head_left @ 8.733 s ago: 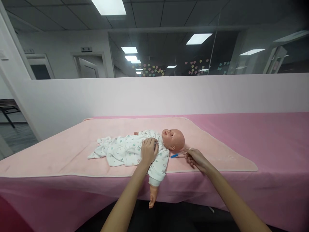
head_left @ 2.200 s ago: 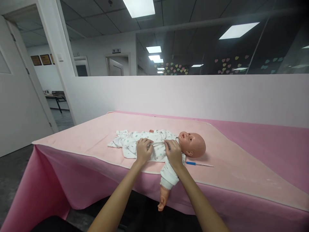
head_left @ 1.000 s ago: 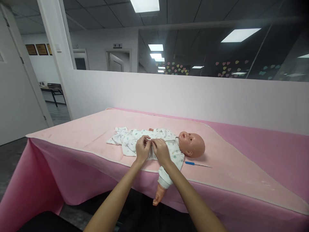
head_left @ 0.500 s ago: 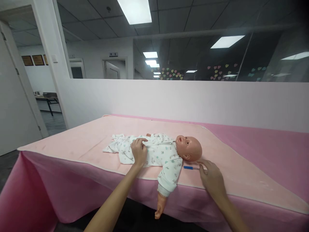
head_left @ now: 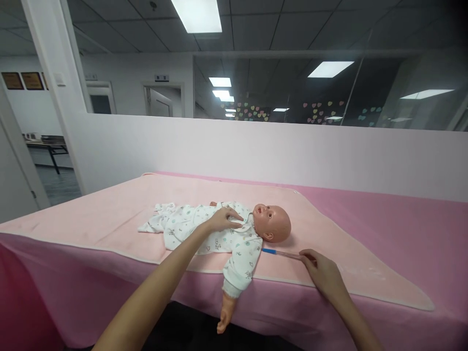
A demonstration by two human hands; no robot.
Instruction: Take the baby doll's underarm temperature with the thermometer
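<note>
A baby doll (head_left: 272,224) lies on its back in a white printed outfit (head_left: 190,219), head to the right, one arm (head_left: 227,312) hanging over the table's front edge. My left hand (head_left: 224,219) rests over the doll's chest just below the collar, thumb and fingers apart. Between the thumb and fingers of my right hand (head_left: 321,270) is the right end of a slim, clear thermometer (head_left: 288,254) with a blue tip. That tip lies beside the doll's near shoulder, at the edge of the sleeve; whether it touches the cloth I cannot tell.
A peach blanket (head_left: 109,209) covers much of the table over a pink cloth (head_left: 402,224), which drapes down the front. Behind stands a white half wall (head_left: 256,151) with a window above. At the left are a doorway and a far table (head_left: 47,146).
My left hand has moved right along the doll's body, toward its collar. The thermometer's blue tip has shifted left to the doll's shoulder, and more of its shaft shows. The view has turned slightly right.
</note>
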